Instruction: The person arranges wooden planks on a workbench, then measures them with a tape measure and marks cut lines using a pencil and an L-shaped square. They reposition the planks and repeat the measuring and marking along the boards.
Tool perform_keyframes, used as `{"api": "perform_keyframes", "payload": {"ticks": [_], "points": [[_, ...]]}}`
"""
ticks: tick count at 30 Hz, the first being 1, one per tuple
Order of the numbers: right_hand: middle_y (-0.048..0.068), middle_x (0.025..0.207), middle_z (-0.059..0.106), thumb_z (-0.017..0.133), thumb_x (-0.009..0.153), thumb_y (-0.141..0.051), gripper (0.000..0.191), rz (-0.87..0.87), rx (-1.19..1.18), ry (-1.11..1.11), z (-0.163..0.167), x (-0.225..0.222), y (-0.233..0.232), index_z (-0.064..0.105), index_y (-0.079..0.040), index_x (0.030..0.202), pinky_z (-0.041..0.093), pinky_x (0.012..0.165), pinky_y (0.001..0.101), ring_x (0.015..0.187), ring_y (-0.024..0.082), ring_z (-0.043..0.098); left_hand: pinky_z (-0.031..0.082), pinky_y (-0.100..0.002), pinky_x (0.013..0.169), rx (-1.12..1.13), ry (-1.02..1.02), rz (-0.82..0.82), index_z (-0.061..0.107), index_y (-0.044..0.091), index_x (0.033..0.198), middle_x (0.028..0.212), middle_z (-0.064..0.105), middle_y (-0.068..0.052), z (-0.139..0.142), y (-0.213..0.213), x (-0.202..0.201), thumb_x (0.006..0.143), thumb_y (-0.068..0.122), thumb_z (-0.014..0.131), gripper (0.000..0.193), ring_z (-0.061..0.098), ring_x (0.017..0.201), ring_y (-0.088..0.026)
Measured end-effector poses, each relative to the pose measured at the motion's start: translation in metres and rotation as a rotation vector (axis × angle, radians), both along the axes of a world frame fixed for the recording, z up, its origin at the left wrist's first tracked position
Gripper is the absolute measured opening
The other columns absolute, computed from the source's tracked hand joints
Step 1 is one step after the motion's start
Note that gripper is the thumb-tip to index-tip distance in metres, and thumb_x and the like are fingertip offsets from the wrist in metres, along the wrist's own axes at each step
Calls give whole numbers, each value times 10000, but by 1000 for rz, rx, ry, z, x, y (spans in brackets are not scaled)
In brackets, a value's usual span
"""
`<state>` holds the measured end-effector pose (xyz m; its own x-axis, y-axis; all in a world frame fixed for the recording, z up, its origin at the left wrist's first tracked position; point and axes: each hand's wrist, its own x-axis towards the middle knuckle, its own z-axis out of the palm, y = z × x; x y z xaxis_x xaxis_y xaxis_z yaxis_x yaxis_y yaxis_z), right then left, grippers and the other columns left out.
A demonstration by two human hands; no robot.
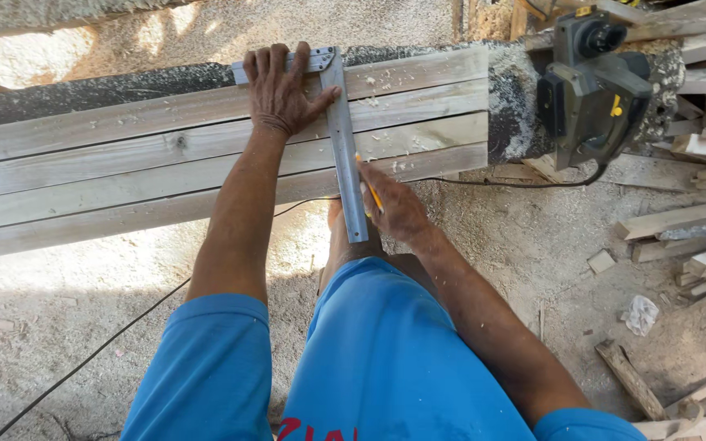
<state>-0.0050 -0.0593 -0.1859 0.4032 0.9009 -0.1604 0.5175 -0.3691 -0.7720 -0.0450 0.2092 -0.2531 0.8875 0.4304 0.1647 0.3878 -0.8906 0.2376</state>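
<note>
Left grip (281,90) lies spread flat, pressing the metal square (343,139) onto the planks (124,163), arm outstretched. Right grip (394,208) pinches a yellow pencil (371,189) against the square's blade

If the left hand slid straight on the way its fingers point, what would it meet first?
The left hand lies flat on the metal square, fingers pointing across the planks to their far edge. Going on, it would probably pass the square's short arm and reach the dark, dust-covered surface behind; depth there is unclear.

An electric planer (592,77) beside offcuts (700,229) and sawdust.
</note>
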Motion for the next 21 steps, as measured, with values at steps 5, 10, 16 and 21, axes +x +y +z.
{"api": "perform_keyframes", "payload": {"ticks": [5, 10, 16, 21], "points": [[234, 1421, 615, 546, 1043, -211, 491, 11, 3, 23, 5, -26, -40, 482, -20, 1491, 550, 1033, 411, 1218, 358, 667, 240, -556, 1069, 17, -17, -16, 509, 161, 1398, 1169, 414, -122, -4, -3, -1, 924, 862, 639, 857, 391, 1153, -316], [215, 1230, 716, 537, 1028, -280, 443, 21, -429, 204, 10, -46, -76, 581, -89, 1425, 557, 964, 427, 1093, 362, 714, 233, -574, 1058, -12, 42, -4, 492, 174, 1382, 1148, 399, -131, -4, -3, 2, 923, 842, 641, 825, 382, 1125, -326], [224, 1281, 695, 547, 1037, -272, 433, -162, -175, 191, 0, -36, -108, 593, -39, 1399, 546, 1005, 424, 1174, 366, 691, 234, -580, 1045, 55, 22, -26, 475, 176, 1402, 1156, 391, -132, -2, -6, -3, 943, 827, 637, 812, 377, 1142, -331], [240, 1333, 667, 525, 1065, -296, 469, -263, -59, 151, 1, -6, -117, 557, -29, 1449, 569, 985, 401, 1193, 332, 685, 256, -573, 1025, -23, 117, 0, 473, 179, 1401, 1157, 395, -153, 5, -13, 13, 939, 826, 601, 805, 377, 1103, -340]]}}
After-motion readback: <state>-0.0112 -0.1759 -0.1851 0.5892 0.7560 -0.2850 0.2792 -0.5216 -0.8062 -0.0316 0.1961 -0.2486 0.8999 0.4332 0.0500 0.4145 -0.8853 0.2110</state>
